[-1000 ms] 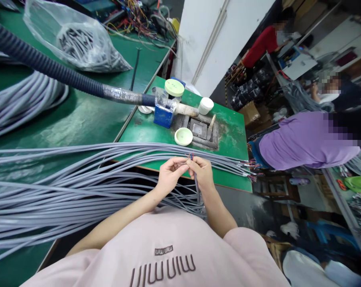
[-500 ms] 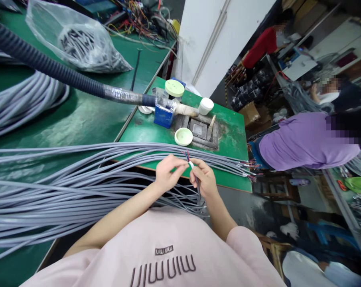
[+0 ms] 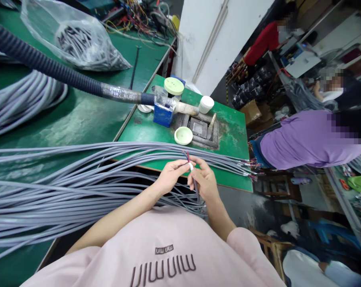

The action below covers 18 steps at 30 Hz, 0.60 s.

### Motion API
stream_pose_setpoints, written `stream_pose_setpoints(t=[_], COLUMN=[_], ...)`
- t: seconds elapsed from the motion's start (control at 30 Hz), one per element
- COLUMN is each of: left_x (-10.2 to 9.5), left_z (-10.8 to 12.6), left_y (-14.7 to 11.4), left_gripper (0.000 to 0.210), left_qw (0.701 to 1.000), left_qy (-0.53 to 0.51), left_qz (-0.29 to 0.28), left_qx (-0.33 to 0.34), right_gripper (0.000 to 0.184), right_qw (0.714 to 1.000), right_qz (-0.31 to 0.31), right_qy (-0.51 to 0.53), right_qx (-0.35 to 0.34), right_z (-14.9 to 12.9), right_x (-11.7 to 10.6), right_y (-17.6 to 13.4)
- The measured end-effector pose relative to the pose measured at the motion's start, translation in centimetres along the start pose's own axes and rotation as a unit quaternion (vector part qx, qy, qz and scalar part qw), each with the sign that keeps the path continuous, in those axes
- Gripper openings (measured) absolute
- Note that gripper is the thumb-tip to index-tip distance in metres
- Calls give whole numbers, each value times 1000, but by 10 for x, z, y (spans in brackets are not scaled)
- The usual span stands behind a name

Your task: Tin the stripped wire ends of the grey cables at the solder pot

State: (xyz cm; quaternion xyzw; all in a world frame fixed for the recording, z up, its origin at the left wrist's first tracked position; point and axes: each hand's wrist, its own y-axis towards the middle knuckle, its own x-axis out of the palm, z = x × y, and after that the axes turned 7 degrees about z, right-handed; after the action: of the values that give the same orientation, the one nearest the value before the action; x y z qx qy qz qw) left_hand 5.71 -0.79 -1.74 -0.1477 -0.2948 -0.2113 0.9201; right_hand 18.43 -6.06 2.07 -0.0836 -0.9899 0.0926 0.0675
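Note:
Between my two hands is the stripped end of a grey cable [image 3: 196,190], with a white band and thin red and dark wires fanning out at its tip. My right hand [image 3: 204,181] is closed around the cable just below the white part. With thumb and forefinger, my left hand [image 3: 172,175] pinches at the base of the coloured wires; which wire it grips is too small to make out. A bundle of long grey cables [image 3: 117,153] runs across the table just beyond my hands, their stripped ends at the right edge. More grey cables [image 3: 102,205] lie below my left forearm.
A square solder pot [image 3: 200,128] is set on the green table [image 3: 232,123], with a ribbed hose [image 3: 75,77] reaching over it. Around it stand a pale green dish [image 3: 183,136], a white tub [image 3: 206,104] and a blue box [image 3: 162,115]. A person in purple [image 3: 306,139] is at the right.
My left hand has shifted slightly right and its fingers have drawn in against the wires. My right fingers have curled further around the cable. The view has tilted a little.

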Motion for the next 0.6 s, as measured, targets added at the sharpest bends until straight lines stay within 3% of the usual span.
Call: stream_pose_setpoints(t=[0.07,0.23,0.4,0.6], left_x=[-1,-2,0,2], left_z=[3,4,0,2], left_y=[-2,-4,-6,-6], left_gripper=[26,29,36,36], left_qw=[1000,998,992,990], left_qy=[-17,-12,1,20], left_qz=[-4,-56,-117,-130], left_qx=[-1,-34,-49,-58], right_gripper=[44,19,14,23], right_qw=[998,970,963,954], right_qz=[-15,47,36,62], right_qy=[-61,-208,-226,-230], right_qx=[-10,-116,-140,-185], right_z=[-4,-16,-23,-22], right_x=[-7,-15,-3,0], right_y=[1,7,12,15])
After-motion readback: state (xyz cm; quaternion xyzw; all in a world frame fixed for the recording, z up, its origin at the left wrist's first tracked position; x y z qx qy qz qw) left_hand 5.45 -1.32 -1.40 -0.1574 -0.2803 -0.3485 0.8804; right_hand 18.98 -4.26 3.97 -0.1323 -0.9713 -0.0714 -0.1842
